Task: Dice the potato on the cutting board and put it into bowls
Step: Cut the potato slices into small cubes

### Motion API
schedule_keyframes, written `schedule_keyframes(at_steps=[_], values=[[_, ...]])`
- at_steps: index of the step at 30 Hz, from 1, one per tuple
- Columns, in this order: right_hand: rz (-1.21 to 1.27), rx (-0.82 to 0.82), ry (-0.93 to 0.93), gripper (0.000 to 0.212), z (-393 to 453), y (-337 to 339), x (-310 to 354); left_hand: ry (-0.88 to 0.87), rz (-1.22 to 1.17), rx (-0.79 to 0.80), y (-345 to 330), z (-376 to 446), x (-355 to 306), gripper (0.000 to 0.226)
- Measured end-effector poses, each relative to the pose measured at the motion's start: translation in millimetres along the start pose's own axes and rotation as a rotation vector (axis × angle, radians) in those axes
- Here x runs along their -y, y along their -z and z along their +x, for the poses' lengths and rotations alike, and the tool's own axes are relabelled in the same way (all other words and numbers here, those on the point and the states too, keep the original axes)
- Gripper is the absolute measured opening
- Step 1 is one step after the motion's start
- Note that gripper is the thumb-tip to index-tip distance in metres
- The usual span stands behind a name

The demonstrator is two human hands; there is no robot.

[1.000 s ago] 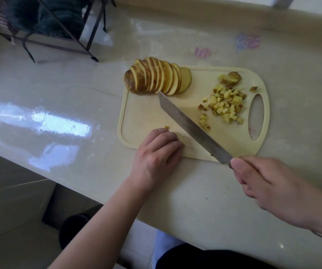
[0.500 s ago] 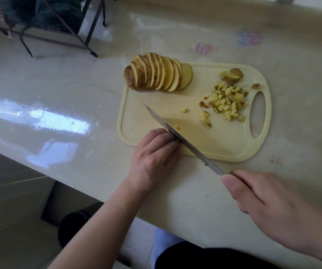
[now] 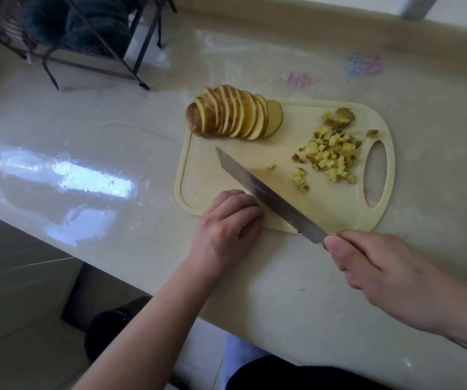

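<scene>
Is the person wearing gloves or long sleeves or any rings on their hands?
No gloves and no rings that show. The left hand and right hand are bare, and both forearms are bare as far as the picture shows, so no sleeves are in view.

head camera looks steeply down, close over the counter [image 3: 114,153].

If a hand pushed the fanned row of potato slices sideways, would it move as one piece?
Probably not. The sliced potato is a row of separate thin rounds leaning on each other, so a push would likely topple or spread them. The cut faces look moist, so they may slide on the smooth cutting board.
</scene>
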State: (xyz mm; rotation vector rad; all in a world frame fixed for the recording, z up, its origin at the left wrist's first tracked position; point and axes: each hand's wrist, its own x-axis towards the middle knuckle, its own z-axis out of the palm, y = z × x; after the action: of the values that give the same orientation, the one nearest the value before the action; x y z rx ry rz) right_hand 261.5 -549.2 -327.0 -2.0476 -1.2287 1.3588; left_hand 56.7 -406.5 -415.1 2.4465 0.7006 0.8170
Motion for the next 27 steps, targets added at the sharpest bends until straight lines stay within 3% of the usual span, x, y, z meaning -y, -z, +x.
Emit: schedule_keyframes(at_steps=[5, 11, 15, 19, 23, 27], values=[[0.331, -0.003, -0.229, 0.067, 0, 29, -13, 0.019, 0.004, 0.046, 1, 10, -1, 0.002], [0.417, 0.027, -0.256, 0.059, 1, 47, -21, 0.045, 0.078, 0.14, 8, 20, 0, 0.007], [0.432, 0.059, -0.255, 0.064, -6, 45, -25, 0.027, 0.17, 0.209, 12, 29, -1, 0.005], [0.335, 0.018, -0.173, 0.065, -19, 46, -25, -0.001, 0.21, 0.255, 9, 37, -5, 0.008], [-0.017, -0.097, 0.038, 0.059, -28, 56, -25, -0.034, 0.154, 0.212, -8, 53, -10, 0.023], [-0.186, -0.188, 0.068, 0.052, -32, 62, -31, 0.007, 0.051, 0.162, -36, 81, -22, 0.029]])
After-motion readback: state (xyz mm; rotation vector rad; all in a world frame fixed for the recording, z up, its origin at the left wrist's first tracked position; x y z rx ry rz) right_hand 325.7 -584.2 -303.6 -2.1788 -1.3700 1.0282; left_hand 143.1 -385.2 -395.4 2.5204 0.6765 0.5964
